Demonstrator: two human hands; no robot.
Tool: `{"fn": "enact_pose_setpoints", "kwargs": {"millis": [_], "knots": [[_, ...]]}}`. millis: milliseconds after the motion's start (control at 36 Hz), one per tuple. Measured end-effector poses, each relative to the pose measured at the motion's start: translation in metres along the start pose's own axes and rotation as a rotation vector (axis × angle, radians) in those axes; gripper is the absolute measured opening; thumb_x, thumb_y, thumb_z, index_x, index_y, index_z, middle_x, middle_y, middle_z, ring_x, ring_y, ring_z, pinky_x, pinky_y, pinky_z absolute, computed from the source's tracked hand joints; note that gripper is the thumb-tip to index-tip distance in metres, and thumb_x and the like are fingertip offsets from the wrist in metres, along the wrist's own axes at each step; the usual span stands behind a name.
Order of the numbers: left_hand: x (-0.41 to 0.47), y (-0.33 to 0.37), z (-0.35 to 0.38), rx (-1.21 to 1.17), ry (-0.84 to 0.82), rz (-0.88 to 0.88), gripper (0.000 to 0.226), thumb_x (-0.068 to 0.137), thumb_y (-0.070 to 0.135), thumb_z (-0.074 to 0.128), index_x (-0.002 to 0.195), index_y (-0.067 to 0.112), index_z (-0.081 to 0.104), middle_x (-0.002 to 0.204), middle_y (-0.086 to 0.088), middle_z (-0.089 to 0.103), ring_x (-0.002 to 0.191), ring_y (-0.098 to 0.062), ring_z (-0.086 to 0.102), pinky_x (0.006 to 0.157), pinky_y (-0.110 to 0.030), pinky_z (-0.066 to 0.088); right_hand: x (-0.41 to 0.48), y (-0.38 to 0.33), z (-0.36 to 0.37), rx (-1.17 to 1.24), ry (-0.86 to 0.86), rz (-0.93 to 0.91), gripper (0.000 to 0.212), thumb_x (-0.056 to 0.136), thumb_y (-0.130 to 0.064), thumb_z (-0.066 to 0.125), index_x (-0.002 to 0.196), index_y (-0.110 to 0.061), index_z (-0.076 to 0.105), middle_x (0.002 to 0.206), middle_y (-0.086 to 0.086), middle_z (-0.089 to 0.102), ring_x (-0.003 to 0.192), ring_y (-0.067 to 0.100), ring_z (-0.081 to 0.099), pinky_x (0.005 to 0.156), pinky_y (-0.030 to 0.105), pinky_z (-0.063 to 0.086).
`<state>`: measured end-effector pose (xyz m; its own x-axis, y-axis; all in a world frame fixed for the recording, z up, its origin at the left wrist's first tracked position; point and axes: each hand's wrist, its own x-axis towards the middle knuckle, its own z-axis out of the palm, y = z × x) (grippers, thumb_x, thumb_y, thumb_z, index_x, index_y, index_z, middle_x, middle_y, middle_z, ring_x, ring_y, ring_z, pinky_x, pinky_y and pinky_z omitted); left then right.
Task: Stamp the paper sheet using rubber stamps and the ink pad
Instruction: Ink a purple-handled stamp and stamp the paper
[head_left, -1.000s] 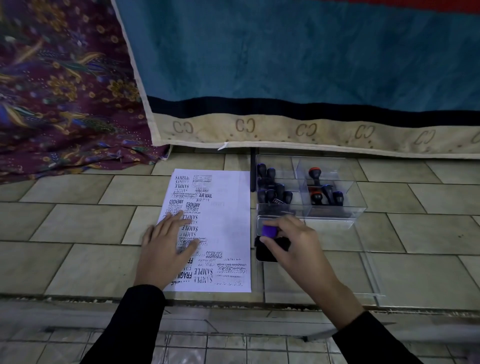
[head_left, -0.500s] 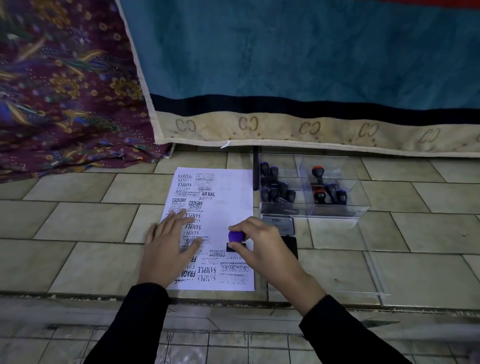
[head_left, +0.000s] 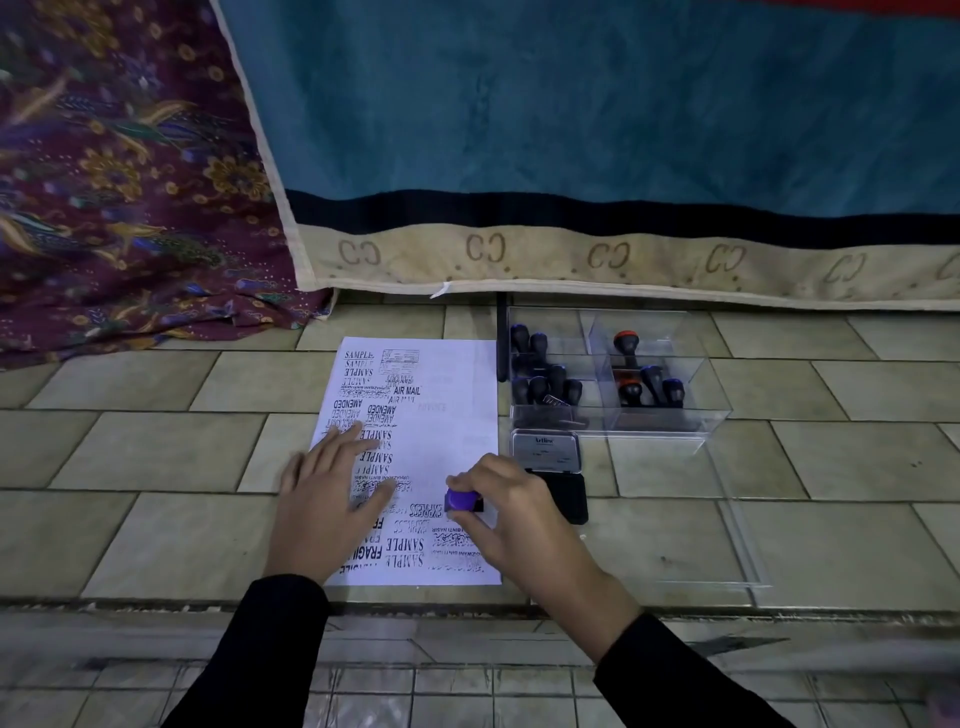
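While my left hand lies flat on the much-stamped paper sheet, right hand pinches purple stamp down; right half mostly blank.

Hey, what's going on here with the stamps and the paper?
A person is stamping a paper sheet on a tiled surface. The left hand lies flat on the sheet, while the right hand holds a purple-topped stamp down near its right edge. The open ink pad lies just right of the sheet, with more stamps in a clear box behind it.
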<state>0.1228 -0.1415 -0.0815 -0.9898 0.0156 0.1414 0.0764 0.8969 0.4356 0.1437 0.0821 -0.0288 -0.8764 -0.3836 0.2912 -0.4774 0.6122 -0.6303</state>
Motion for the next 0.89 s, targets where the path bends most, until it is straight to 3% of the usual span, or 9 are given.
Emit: {"fn": "enact_pose_setpoints", "kwargs": {"millis": [500,639,722,833,889], "knots": [[0.0,0.001,-0.002,0.005,-0.016,-0.009,0.045,0.089,0.048,0.059,0.131,0.036,0.048,0.154,0.016,0.032,0.145,-0.006,0.019,0.118,-0.035,0.004,0.008,0.003,-0.005,0.094,-0.006,0.079,0.023,0.077,-0.011,0.075,0.098,-0.004,0.068,0.099,0.006,0.066,0.089,0.017,0.065,0.084,0.03,0.052],[-0.001,0.002,-0.003,0.006,-0.014,-0.005,0.044,0.089,0.048,0.06,0.13,0.036,0.049,0.154,0.016,0.031,0.145,-0.005,0.019,0.118,-0.033,0.003,0.01,0.01,-0.015,0.129,-0.019,0.137,0.031,0.076,-0.02,0.077,0.106,-0.013,0.069,0.101,0.001,0.068,0.083,0.008,0.062,0.082,0.016,0.051],[-0.001,0.003,-0.003,0.005,-0.021,-0.007,0.044,0.09,0.048,0.058,0.131,0.037,0.048,0.155,0.017,0.029,0.145,-0.004,0.017,0.117,-0.031,0.001,0.031,0.014,-0.044,0.34,0.205,0.274,0.032,0.072,-0.013,0.08,0.102,-0.013,0.07,0.091,0.001,0.07,0.079,0.013,0.066,0.079,0.025,0.056],[-0.001,0.003,-0.003,-0.003,-0.021,-0.007,0.044,0.089,0.049,0.058,0.13,0.037,0.048,0.154,0.018,0.03,0.145,-0.004,0.018,0.117,-0.031,0.002,0.057,0.038,-0.104,0.345,0.501,0.296,0.031,0.076,-0.018,0.075,0.102,-0.022,0.06,0.092,-0.011,0.067,0.083,-0.003,0.064,0.074,0.01,0.052],[-0.001,0.002,-0.003,-0.009,-0.02,-0.007,0.044,0.089,0.049,0.058,0.13,0.037,0.048,0.154,0.019,0.03,0.145,-0.004,0.019,0.117,-0.031,0.002,0.068,0.057,-0.131,0.287,0.602,0.301,0.028,0.079,-0.017,0.074,0.101,-0.021,0.058,0.093,-0.009,0.066,0.081,-0.006,0.062,0.071,0.006,0.05]]}}
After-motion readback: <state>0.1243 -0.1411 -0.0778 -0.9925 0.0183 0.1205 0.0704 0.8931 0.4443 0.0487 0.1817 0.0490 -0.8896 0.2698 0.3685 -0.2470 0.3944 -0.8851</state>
